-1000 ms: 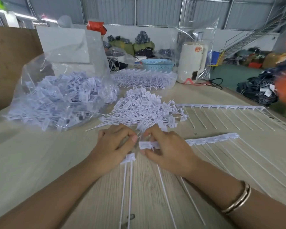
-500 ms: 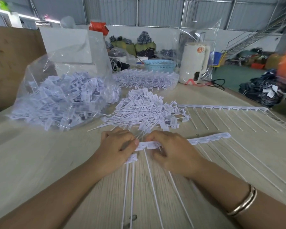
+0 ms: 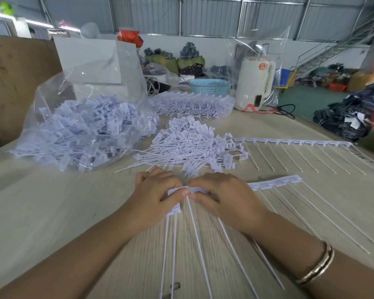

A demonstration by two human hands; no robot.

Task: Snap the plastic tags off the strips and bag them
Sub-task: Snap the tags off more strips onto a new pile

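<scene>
My left hand (image 3: 158, 190) and my right hand (image 3: 222, 195) meet thumb to thumb at the near middle of the table, both pinching the left end of a white strip of tags (image 3: 274, 182) that runs off to the right. Two loose tags (image 3: 175, 210) hang under my left palm, their thin tails pointing toward me. A heap of snapped-off tags (image 3: 190, 145) lies just beyond my hands. Further left lies a clear plastic bag (image 3: 84, 126) stuffed with tags. A second full strip (image 3: 294, 142) rests at the right.
At the back, a bundle of bagged strips (image 3: 192, 104) lies in front of a blue basket (image 3: 209, 87) and a white kettle (image 3: 255, 83) on the wooden table (image 3: 41, 212). The table's right edge drops off beside dark goods (image 3: 343, 119).
My hands have closed together on the strip's end. The strip has slid left under my right hand, and the gap between my thumbs is gone.
</scene>
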